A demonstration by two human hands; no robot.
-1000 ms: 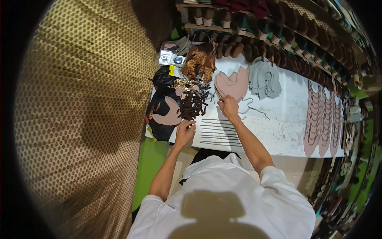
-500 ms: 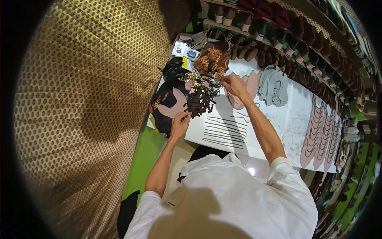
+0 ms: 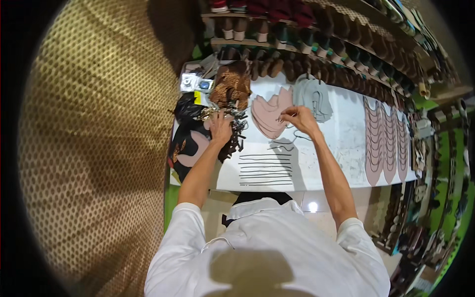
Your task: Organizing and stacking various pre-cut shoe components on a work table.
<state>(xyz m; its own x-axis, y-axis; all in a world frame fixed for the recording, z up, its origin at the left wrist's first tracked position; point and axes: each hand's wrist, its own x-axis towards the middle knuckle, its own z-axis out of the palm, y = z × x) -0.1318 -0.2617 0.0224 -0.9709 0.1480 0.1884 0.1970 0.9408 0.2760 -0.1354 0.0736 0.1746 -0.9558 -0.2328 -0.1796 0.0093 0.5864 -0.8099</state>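
My left hand (image 3: pixel 220 129) lies over a heap of short dark brown strips (image 3: pixel 228 148) and gold-coloured pieces (image 3: pixel 209 113), its fingers stretched out into the heap. To the right, my right hand (image 3: pixel 302 120) is held with fingertips pinched together, over the right edge of a stack of pink, curved shoe-upper pieces (image 3: pixel 269 115). Whatever is between those fingertips is too small to make out. Several thin dark cords (image 3: pixel 265 169) lie in roughly parallel rows on the white table (image 3: pixel 341 148), nearer to me.
Grey cut pieces (image 3: pixel 312 99) lie beyond my right hand. Long rows of overlapping pink pieces (image 3: pixel 388 143) cover the table's right end. Black bags (image 3: pixel 187 110), a leopard-print bundle (image 3: pixel 231 86) and a white package (image 3: pixel 189 82) crowd the left. Racks of shoes (image 3: pixel 307 42) stand behind.
My right hand has moved from the far side of the heap rightward to the pink pieces. My left hand has moved from the heap's near edge onto it. The view has turned.
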